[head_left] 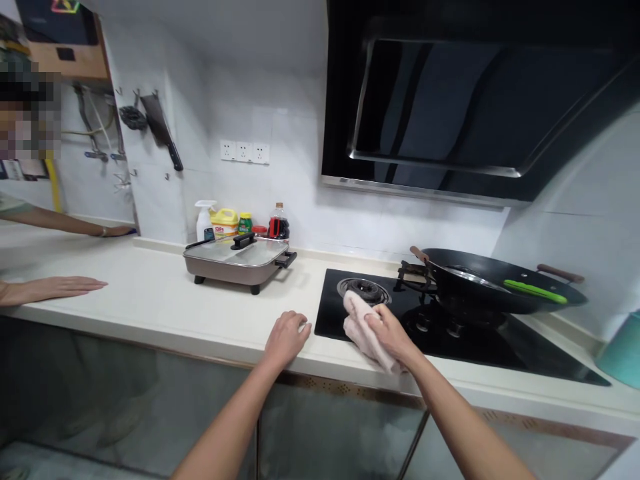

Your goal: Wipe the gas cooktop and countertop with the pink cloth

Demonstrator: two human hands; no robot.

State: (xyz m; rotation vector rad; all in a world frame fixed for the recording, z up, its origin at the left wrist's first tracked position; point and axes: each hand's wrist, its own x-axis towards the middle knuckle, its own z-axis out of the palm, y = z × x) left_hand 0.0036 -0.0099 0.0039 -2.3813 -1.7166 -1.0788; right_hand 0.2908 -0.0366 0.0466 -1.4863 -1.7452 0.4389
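Note:
My right hand (pixel 391 331) is closed around a pale pink cloth (pixel 361 323). The bunched cloth lies over the front left part of the black glass gas stove (pixel 330 307), close to the left burner (pixel 363 291), and its lower end hangs toward the counter's front edge. On the white counter (pixel 230 319), just left of the stove, rests my left hand (pixel 287 337). Its fingers are loosely bent and apart, and I see nothing held in it. A large black wok (pixel 480 283) with a green-handled utensil (pixel 535 291) in it sits on the right burner.
A brown electric pan (pixel 227 272) with a glass lid stands left of the stove, bottles (pixel 225 222) behind it. Another person's hands (pixel 65 287) are on the far left counter. The range hood (pixel 430 107) overhangs the stove. A cleaver (pixel 161 130) hangs on the wall.

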